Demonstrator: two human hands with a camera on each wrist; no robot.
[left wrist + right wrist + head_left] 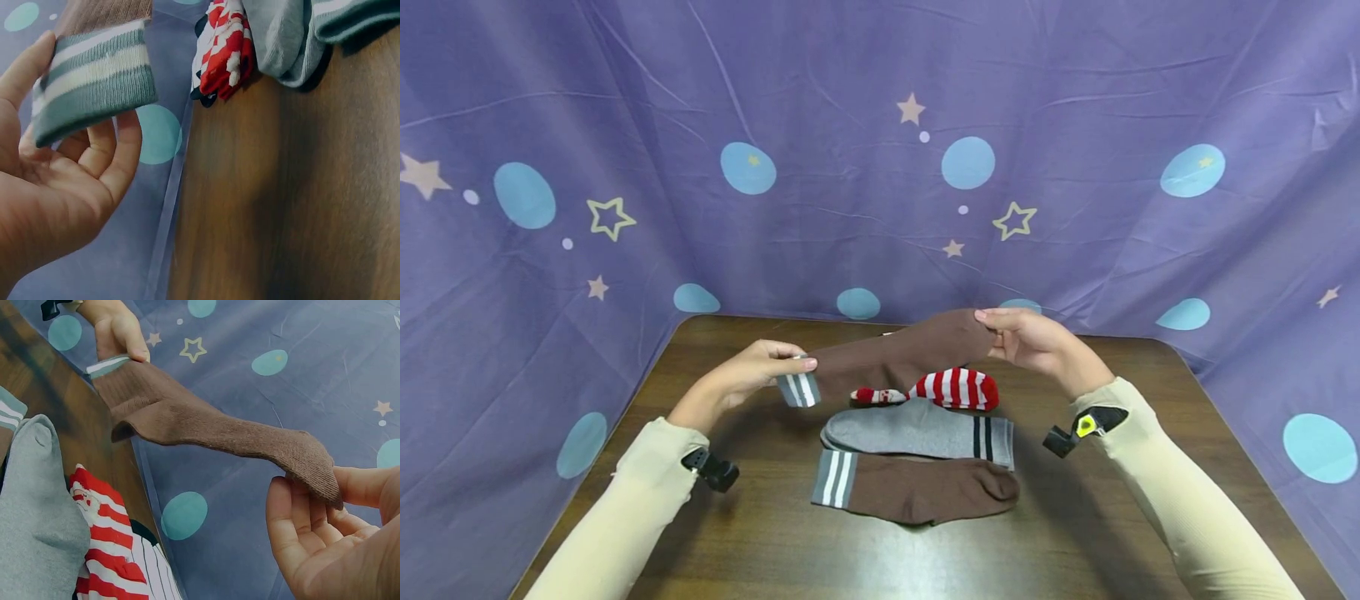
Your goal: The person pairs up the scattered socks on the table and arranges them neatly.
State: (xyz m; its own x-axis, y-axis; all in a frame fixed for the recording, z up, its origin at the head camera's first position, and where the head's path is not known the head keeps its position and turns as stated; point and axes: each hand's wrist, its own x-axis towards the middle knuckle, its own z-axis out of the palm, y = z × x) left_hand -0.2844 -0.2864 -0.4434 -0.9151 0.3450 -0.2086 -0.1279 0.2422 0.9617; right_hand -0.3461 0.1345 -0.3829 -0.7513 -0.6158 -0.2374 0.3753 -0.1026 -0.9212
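A brown sock (895,350) with a grey cuff and white stripes is stretched between both hands above the table. My left hand (760,367) pinches it at the cuff, thumb on top. In the left wrist view the striped cuff (100,75) lies over the fingers. At the toe end, my right hand (1026,337) pinches the sock between thumb and fingers. The right wrist view has the sock's toe (319,472) in that hand. Below lie a red-and-white striped sock (958,389), a grey sock (895,429) with black bands, and a second brown sock (925,490).
The socks on the brown wooden table (760,533) lie in a row, one in front of another. A purple curtain (850,233) with stars and blue spots surrounds the table's back and sides. In the right wrist view, a white sock with dark stripes (159,569) shows beside the red-and-white one.
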